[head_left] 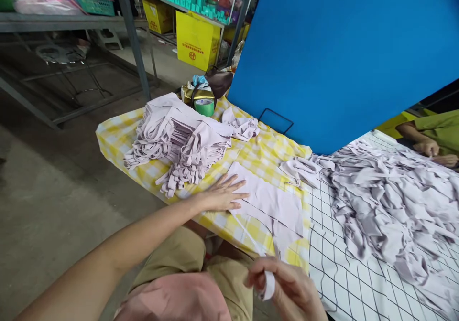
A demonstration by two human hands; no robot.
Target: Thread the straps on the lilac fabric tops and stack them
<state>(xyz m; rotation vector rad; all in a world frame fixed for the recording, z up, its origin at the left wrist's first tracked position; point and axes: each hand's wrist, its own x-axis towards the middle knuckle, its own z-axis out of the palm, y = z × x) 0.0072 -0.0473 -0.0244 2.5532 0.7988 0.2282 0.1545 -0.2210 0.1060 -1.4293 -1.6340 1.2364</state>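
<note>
Lilac-grey cloth piece [267,193]: flat on yellow-checked table [118,129] | left hand [224,194]: spread on its 9 o'clock end, likely steadying it | right hand [289,279]: 6 o'clock, curled round pale strip [268,286] | layered stack [175,137]: 10 o'clock, seemingly set apart from loose heap [394,201], 3 o'clock

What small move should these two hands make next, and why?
Probably the right hand should lay its pale strip over the flat cloth: the left hand lies spread on that cloth, the strip is curled in the right hand's grip, and the nearby stack shows looped strips.
</note>
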